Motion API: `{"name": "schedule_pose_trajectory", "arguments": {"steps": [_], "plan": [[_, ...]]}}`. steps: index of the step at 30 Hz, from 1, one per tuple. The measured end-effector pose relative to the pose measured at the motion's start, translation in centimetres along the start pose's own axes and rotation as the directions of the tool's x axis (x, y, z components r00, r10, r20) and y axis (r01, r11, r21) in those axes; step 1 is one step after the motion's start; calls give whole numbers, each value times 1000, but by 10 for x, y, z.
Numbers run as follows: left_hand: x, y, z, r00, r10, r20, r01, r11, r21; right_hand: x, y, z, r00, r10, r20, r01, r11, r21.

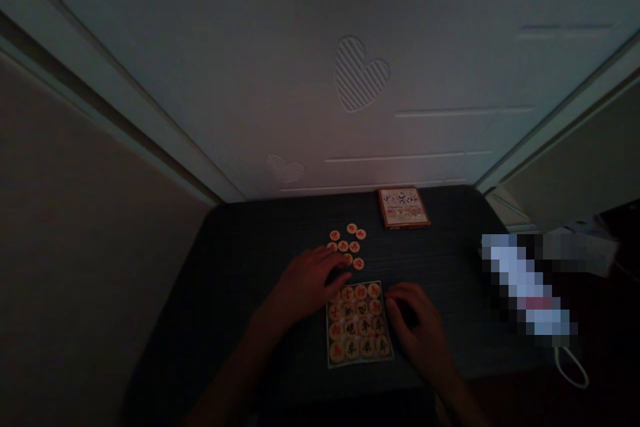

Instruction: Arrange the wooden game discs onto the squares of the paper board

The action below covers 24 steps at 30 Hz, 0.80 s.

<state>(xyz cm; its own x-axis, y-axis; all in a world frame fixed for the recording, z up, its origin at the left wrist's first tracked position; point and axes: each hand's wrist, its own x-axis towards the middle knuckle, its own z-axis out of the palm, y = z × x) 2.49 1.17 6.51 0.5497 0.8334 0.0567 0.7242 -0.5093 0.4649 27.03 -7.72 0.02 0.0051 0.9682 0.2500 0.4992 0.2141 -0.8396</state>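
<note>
A small tray (386,320) packed with several round Chinese chess pieces lies on the dark table (240,267) in front of me. Several loose round pieces (349,245) with red marks lie just beyond it. My left hand (305,283) rests at the tray's far left corner, fingers curled down over the nearest loose pieces; whether it grips one is hidden. My right hand (417,327) rests on the table against the tray's right edge, fingers bent, with nothing visible in them.
A square game box lid (403,207) lies at the table's far edge, right of centre. A pale wall panel (362,73) with embossed hearts rises behind. A blurred-out object (527,287) and a white cord (570,363) sit at the right.
</note>
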Motion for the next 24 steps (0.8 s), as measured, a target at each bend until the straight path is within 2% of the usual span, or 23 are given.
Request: {"name": "schedule_pose_trajectory", "arguments": {"steps": [4, 10, 17, 24], "plan": [[3, -17, -5, 999, -49, -7, 49, 998, 34, 0, 0, 0, 1000, 6, 12, -6, 1000, 16], [7, -31, 3, 995, -83, -47, 85, 996, 26, 1, -1, -1, 1000, 11, 6, -11, 1000, 23], [12, -36, 9, 989, -129, -78, 131, 991, 24, 2, -1, -1, 1000, -15, -4, 15, 999, 34], [17, -36, 13, 984, -161, -69, 162, 987, 6, 1, -2, -1, 1000, 11, -4, -11, 999, 38]]}}
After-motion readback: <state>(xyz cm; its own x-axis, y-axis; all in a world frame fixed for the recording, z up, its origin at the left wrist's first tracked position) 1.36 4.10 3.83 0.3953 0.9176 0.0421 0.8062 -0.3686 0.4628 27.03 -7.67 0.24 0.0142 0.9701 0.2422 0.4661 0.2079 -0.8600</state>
